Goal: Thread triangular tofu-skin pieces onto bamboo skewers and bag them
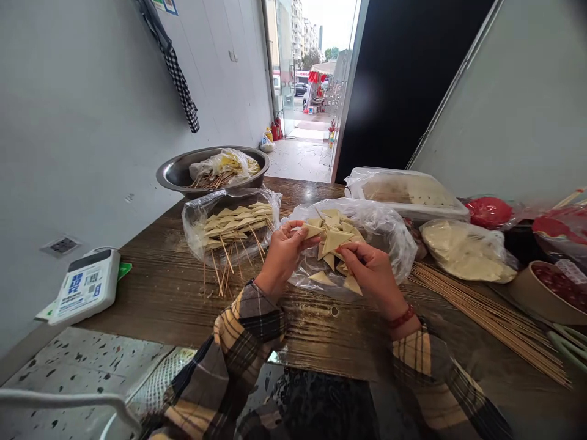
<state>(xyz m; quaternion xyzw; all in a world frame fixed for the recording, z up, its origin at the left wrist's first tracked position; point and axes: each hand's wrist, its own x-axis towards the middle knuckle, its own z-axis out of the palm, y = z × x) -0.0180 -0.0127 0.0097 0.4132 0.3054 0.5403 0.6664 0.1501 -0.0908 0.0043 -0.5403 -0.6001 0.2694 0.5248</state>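
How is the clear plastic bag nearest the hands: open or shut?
Open: the bag lies spread wide, exposing a heap of pale yellow triangular pieces.

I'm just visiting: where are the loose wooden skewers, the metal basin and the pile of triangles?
Loose wooden skewers (490,322): head view, middle of the bundle.
Metal basin (177,173): head view, bare left inner wall.
Pile of triangles (337,240): head view, a large central triangle.

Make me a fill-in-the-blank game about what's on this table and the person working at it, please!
1. The loose pale pieces closest to the person are shaped like ____.
2. The bracelet is ____ in colour.
3. The pieces on sticks lie toward the person's ____ side.
4. The long bare sticks lie toward the person's ____ side.

Missing words: triangles; red; left; right.
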